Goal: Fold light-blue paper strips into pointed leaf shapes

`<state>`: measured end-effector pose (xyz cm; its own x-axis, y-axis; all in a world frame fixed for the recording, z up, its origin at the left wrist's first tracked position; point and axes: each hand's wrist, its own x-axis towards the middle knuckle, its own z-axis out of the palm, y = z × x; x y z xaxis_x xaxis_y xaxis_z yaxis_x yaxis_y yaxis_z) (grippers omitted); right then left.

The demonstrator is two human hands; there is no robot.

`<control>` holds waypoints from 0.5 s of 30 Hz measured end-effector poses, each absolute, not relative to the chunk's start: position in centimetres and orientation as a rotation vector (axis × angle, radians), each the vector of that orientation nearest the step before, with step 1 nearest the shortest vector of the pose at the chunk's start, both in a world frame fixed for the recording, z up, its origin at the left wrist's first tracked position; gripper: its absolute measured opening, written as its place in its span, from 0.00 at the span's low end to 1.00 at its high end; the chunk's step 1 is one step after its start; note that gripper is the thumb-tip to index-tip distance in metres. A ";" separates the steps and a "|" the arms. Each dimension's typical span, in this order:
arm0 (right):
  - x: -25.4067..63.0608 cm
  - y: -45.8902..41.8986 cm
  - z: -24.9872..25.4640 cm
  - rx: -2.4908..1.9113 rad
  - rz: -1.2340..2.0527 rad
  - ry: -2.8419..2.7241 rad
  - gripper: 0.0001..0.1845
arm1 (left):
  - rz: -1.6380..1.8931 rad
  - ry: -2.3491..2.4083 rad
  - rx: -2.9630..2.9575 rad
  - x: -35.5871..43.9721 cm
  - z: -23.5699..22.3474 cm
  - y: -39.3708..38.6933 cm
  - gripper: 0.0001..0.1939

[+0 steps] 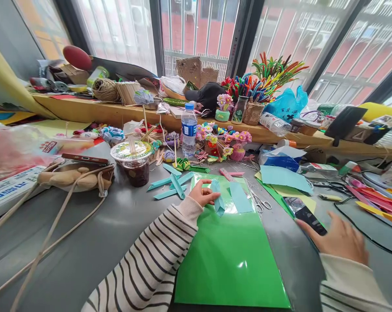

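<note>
My left hand point(204, 193) pinches the edge of a folded light blue paper piece point(218, 203) above a glossy green sheet point(231, 260). Just right of it, a flat light blue paper rectangle point(240, 197) lies on the same sheet. Several folded light blue strips point(171, 184) overlap on the grey table to the left. My right hand point(342, 238), its fingers a little blurred, is at the near end of a smartphone point(305, 214). The thumb is by the phone's near left side, and the other fingers are spread apart on the right. Scissors point(261, 202) lie beside the green sheet.
A lidded drink cup point(133, 164) and a water bottle point(189, 130) stand behind the strips. A bag with cords point(75, 175) sits left. Coloured papers point(285, 178) and a black cable point(361, 234) lie right. Crafts and pipe cleaners point(248, 89) crowd the wooden ledge point(127, 113).
</note>
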<state>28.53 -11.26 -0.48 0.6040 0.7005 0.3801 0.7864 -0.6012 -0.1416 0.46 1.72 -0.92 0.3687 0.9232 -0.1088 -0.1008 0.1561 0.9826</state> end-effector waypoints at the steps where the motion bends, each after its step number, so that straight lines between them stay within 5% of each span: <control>1: 29.5 -12.1 -0.8 -2.667 -0.351 -1.153 0.50 | 0.898 0.910 1.180 0.4 -1.0 1.7 0.29; 5: 30.8 -14.0 -2.1 -2.869 0.189 -1.082 0.53 | 0.868 0.920 1.274 0.5 -1.5 1.8 0.28; 13: 32.4 -12.2 -0.2 -2.785 0.332 -0.996 0.56 | 0.919 1.095 1.597 0.5 -2.2 1.4 0.36; 15: 33.5 -12.3 -0.2 -2.603 0.313 -1.014 0.46 | 0.945 1.134 1.654 0.5 -2.0 1.1 0.36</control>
